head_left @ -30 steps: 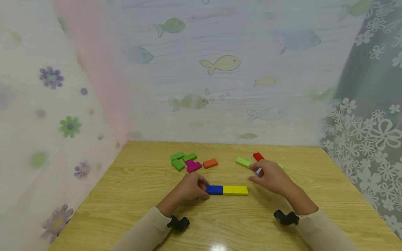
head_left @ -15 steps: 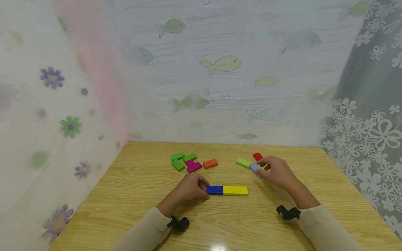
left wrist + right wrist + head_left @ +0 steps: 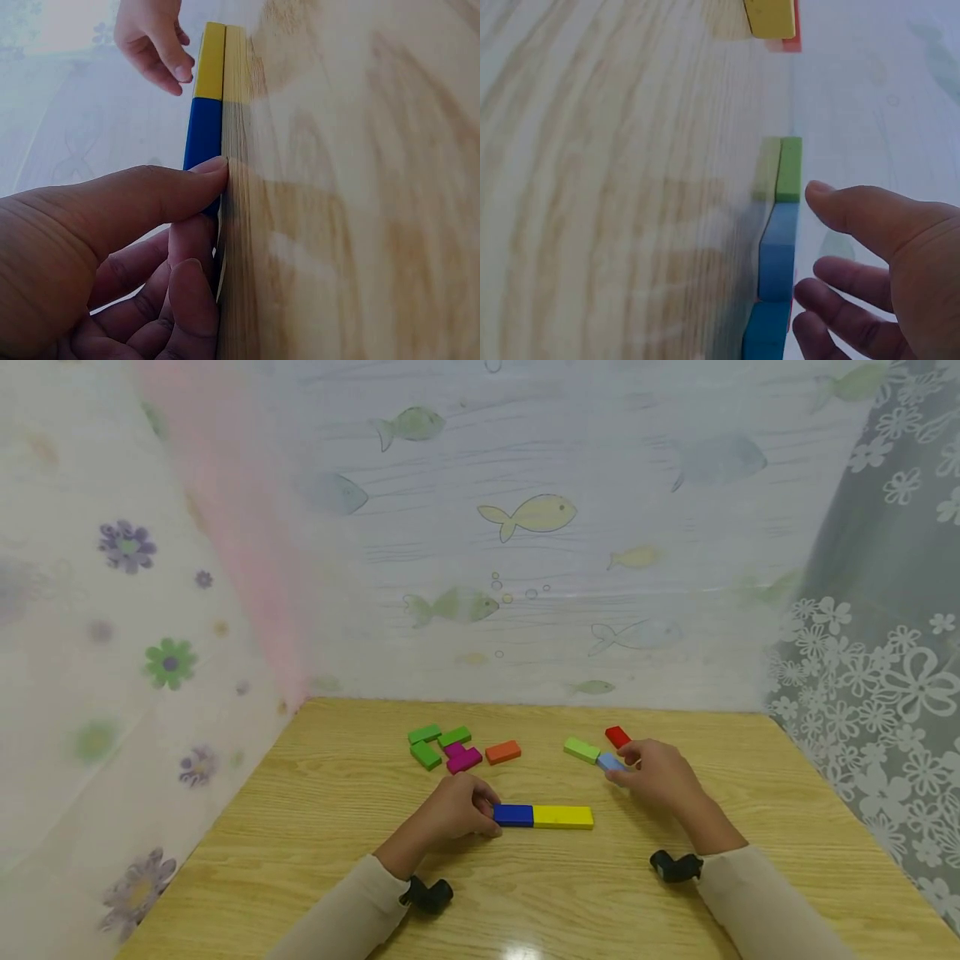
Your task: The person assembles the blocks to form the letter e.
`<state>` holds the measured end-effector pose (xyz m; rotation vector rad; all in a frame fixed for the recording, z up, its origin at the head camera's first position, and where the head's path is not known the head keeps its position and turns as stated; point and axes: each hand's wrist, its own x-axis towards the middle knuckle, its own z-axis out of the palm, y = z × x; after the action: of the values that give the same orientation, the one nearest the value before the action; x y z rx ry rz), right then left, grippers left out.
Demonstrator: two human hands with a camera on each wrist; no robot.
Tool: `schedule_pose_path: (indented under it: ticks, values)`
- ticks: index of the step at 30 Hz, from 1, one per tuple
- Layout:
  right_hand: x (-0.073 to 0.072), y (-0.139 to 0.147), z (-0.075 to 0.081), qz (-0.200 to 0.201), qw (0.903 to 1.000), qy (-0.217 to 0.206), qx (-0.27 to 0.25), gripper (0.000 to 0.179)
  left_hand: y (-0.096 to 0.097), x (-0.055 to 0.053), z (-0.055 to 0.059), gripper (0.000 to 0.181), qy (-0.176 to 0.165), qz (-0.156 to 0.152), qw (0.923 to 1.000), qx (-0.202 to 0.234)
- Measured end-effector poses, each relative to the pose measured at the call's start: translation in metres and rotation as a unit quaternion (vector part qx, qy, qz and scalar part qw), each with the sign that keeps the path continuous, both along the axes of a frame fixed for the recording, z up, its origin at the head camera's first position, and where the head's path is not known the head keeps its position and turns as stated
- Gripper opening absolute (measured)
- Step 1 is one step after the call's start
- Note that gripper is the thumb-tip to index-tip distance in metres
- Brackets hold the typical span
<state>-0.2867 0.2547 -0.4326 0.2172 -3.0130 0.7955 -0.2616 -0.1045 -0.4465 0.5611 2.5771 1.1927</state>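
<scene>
My left hand pinches the left end of a dark blue block, its thumb on the near side in the left wrist view. End to end with that block lies a longer yellow block. My right hand hovers by a light blue block, thumb and fingers apart. In the right wrist view nothing is between them. A light green block lies against the light blue one. A deeper blue block adjoins it too, hidden by the hand in the head view. Beyond the hand lies a red block.
At the back left of the wooden table lie several green blocks and magenta blocks. An orange block is to their right. A printed curtain borders the table's back edge.
My right hand has drawn a little to the right and off the light blue block, which shows more now. The left hand and the blue-yellow row stay put.
</scene>
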Motion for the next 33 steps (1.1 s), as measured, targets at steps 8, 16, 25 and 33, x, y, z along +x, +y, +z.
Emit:
schedule_pose_path:
  ticks: [8, 16, 25, 33]
  values:
    - [-0.0032, -0.0002, -0.0057, -0.025, 0.9994, 0.000, 0.024, 0.056, -0.0006, -0.0020, -0.0040, 0.032, -0.005, 0.004, 1.0000, 0.006]
    - [-0.0045, 0.0014, -0.0080, -0.040, 0.9989, -0.009, 0.022, 0.055, -0.0002, -0.0013, -0.0043, 0.032, -0.005, 0.005, 1.0000, 0.006]
    - [-0.0041, 0.0015, -0.0102, -0.043, 0.9991, -0.003, 0.007, 0.048, -0.0003, -0.0003, -0.0030, 0.033, -0.011, 0.008, 0.9999, 0.009]
    - [0.0001, -0.0014, -0.0067, -0.048, 0.9986, -0.007, -0.019, 0.046, -0.0003, -0.0005, -0.0032, 0.032, -0.009, 0.010, 0.9999, 0.009]
